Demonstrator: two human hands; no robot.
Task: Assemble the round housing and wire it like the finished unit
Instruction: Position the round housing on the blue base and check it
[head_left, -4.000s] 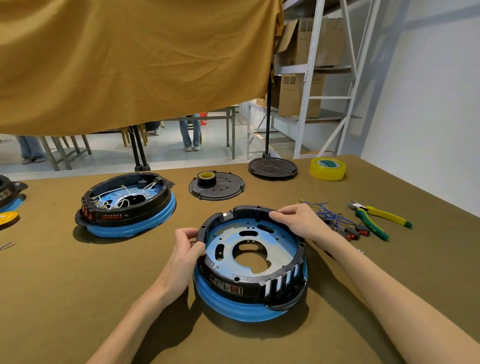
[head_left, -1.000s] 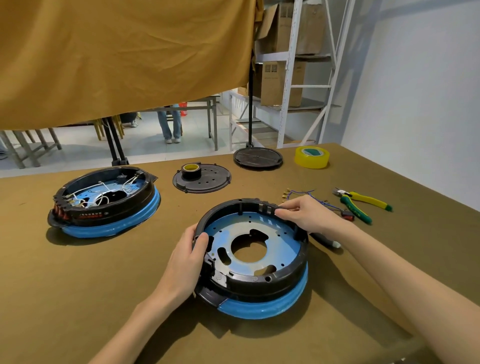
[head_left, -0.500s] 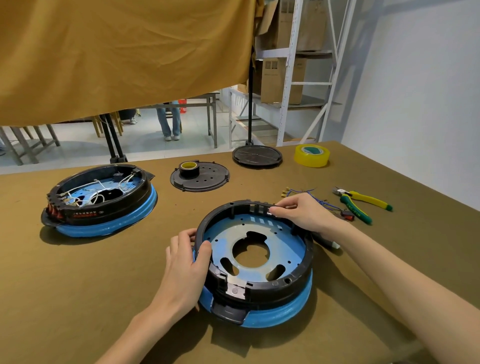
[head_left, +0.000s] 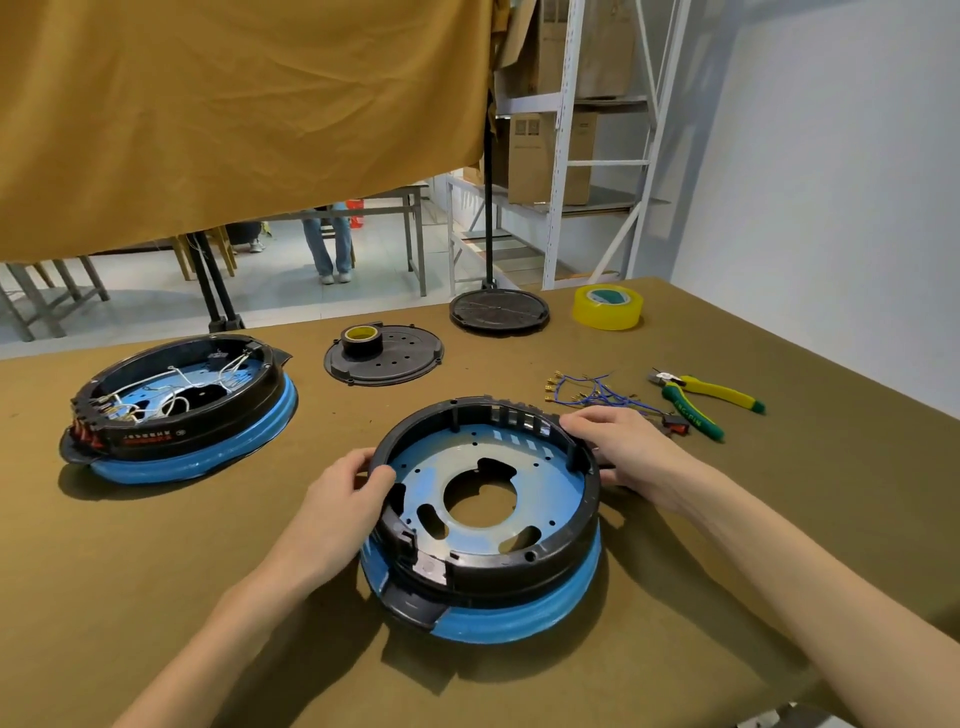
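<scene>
The round housing (head_left: 488, 566), a black ring on a blue base with a blue metal plate inside, lies on the table in front of me. My left hand (head_left: 337, 499) grips its left rim, thumb over the edge. My right hand (head_left: 618, 447) grips the far right rim. The finished unit (head_left: 176, 410), with white wires inside, sits at the left. A bundle of blue wires with terminals (head_left: 597, 392) lies just beyond my right hand.
Green and yellow pliers (head_left: 701, 400) lie at the right. A black cover disc (head_left: 384, 358) carries a small tape roll (head_left: 361, 340). A stand's black base (head_left: 498, 309) and a yellow tape roll (head_left: 608, 306) are farther back. The table edge runs along the right.
The housing has been turned round on the table between both hands; its protruding tab now points at the near left. Both hands kept their hold on the rim.
</scene>
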